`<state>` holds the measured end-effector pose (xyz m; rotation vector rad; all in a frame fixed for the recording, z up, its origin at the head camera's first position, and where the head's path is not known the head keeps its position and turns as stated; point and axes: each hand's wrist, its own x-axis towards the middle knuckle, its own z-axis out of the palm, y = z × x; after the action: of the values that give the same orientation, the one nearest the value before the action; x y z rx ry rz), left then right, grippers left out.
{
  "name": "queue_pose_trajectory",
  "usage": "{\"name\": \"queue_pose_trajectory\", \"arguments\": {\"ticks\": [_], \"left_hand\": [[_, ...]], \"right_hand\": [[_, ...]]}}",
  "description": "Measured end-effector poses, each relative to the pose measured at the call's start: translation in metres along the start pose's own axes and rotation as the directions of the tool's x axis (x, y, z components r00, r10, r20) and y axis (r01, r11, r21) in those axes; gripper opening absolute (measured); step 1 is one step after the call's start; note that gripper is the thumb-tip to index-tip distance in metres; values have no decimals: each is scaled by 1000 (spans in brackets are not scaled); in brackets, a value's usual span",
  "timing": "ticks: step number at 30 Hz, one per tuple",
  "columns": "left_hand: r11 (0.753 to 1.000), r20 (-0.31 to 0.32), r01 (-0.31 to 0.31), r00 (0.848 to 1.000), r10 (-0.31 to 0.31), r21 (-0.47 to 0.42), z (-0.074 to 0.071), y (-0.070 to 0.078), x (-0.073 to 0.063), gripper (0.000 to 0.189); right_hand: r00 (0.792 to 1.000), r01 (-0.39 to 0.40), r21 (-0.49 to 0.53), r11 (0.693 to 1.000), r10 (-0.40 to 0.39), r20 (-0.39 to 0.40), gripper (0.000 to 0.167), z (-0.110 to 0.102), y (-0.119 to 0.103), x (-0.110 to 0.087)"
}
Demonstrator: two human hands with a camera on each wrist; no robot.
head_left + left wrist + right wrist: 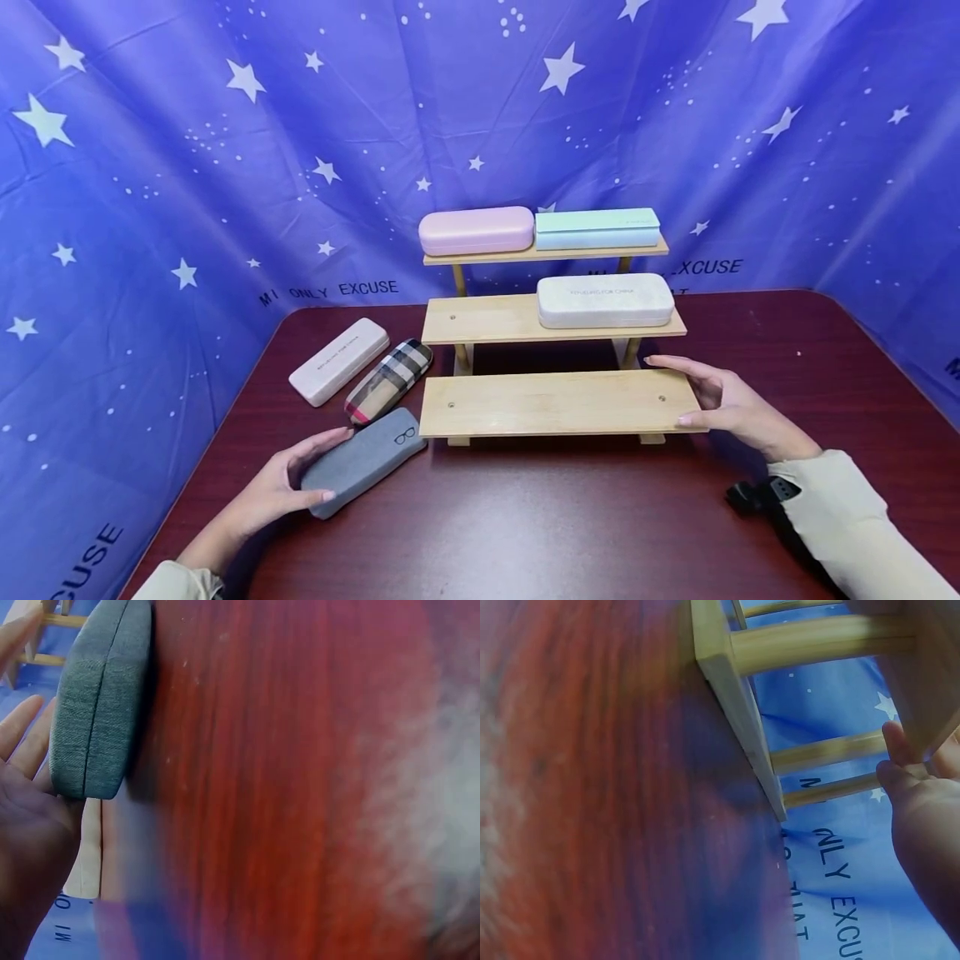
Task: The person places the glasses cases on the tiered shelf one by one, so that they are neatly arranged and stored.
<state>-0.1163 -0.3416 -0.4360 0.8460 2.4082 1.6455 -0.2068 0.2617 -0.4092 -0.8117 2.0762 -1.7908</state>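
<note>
Left hand (277, 487) has thumb and fingers around the near-left end of the gray glasses case (363, 468), down at the worktop's (525, 533) left side. Case lies forward and right of that palm; long axis runs near-left to far-right, far end just beside the left end of the bottom shelf (555, 404). Right hand (738, 408) is well apart from the case, fingers and thumb gripping the shelf's right end.
</note>
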Motion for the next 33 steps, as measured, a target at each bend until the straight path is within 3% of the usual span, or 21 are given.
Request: {"name": "queue_pose_trajectory", "arguments": {"ticks": [4,12,20,24,33], "left_hand": [[1000,-3,14,1000,-14,14,1,-2,-3,73],[991,-9,131,991,-130,37,3,-2,-8,80],[990,25,84,996,-88,117,3,-2,-10,91],[981,23,96,995,-101,170,3,-1,-9,93],[970,33,126,990,-136,206,1,-2,-5,87]], "right_hand": [[1000,-13,-28,1000,13,0,70,0,3,0],[1000,-8,-32,999,9,15,73,1,7,0],[999,31,-83,996,-29,26,76,-1,8,0],[999,27,-118,993,-24,29,77,-4,7,-1],[994,82,-93,992,-74,85,78,-8,9,2]]}}
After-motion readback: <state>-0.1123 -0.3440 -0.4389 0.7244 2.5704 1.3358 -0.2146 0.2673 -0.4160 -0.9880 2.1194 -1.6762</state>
